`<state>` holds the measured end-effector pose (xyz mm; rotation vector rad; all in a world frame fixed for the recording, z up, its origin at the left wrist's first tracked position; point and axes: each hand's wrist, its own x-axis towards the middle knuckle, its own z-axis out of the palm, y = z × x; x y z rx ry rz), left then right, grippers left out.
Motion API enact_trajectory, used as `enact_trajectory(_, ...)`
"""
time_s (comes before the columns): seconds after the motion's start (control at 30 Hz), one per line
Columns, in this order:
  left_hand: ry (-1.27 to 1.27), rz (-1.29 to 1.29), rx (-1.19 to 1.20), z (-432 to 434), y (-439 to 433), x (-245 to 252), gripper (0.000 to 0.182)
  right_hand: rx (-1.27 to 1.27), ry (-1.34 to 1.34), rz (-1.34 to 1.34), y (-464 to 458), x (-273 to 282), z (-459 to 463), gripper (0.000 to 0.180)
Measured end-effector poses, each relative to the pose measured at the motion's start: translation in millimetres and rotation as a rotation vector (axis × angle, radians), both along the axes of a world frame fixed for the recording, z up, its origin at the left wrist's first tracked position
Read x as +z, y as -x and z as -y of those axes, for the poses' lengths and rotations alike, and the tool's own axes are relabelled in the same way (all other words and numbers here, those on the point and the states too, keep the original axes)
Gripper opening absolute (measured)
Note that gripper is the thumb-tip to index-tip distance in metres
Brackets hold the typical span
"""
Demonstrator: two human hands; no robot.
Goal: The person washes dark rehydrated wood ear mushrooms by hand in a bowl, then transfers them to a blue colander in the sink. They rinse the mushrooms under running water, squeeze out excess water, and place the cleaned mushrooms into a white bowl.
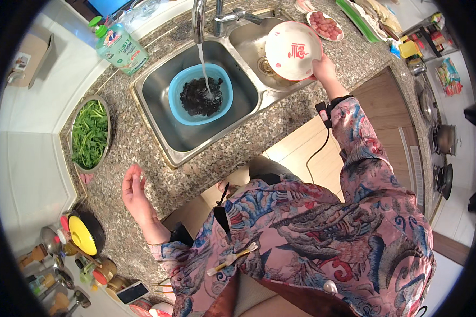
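My right hand (324, 71) grips the rim of a white plate (287, 47) with a red printed character, tilted over the right sink basin (248, 43). Above the granite counter, my left hand (137, 194) is raised with its fingers slightly apart and nothing in it. A light-blue plastic basin (174, 105) sits in the left sink basin (152, 119). Dark, wet food pieces (194, 99), perhaps wood ear fungus, lie in it. Water streams onto them from the chrome faucet (198, 23).
At the left wall stands a metal bowl of leafy greens (90, 134). A green dish-soap bottle (121, 49) is behind the sink. A small plate of sliced sausage (324, 25) lies beside a green-edged tray (359, 20). A yellow-and-black pot (83, 233) and a phone (132, 292) are lower left.
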<state>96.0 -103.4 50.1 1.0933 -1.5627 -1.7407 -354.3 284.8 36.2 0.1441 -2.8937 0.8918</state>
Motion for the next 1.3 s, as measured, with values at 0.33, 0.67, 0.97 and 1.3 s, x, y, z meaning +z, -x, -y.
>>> enact_trajectory(0.33,-0.079,-0.015,0.032,-41,64,0,0.029,0.067,0.76,0.962,-13,-2,19,0.03)
enact_trajectory(0.67,-0.142,0.052,-0.159,-89,132,5,0.031,0.39,0.826,1.225,-57,-13,146,0.036)
enact_trajectory(0.97,-0.168,0.052,-0.154,-82,128,0,0.031,0.455,0.862,1.15,-83,-3,178,0.037)
enact_trajectory(1.3,-0.204,0.03,-0.132,-65,108,-1,0.032,0.356,0.853,0.949,-64,5,167,0.038)
